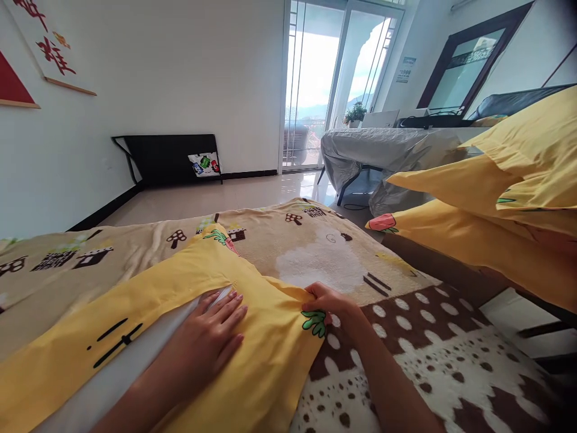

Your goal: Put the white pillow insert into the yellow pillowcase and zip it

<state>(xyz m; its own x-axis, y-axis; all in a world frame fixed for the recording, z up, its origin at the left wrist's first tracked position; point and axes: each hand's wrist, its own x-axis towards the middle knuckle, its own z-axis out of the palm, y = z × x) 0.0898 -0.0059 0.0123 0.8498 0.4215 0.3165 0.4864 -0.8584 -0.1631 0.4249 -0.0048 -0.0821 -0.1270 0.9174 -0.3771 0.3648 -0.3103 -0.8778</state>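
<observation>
A yellow pillowcase [265, 337] with printed carrots lies across the bed in front of me. Through its long opening shows a white pillow [130, 367], partly covered by the yellow cloth. My left hand [216, 328] rests flat at the opening, fingers stretched over the case's edge and the white pillow. At the case's right corner, beside a green carrot top, my right hand [327, 300] pinches the cloth between thumb and fingers. The far corner of the case points away from me, toward the bed's far edge.
A patterned beige and brown blanket [315, 258] covers the bed. More yellow pillows [487, 222] are stacked at the right. Beyond stand a plastic-covered table [387, 144] and a glass sliding door [338, 90]. A black folded panel [171, 159] leans on the wall.
</observation>
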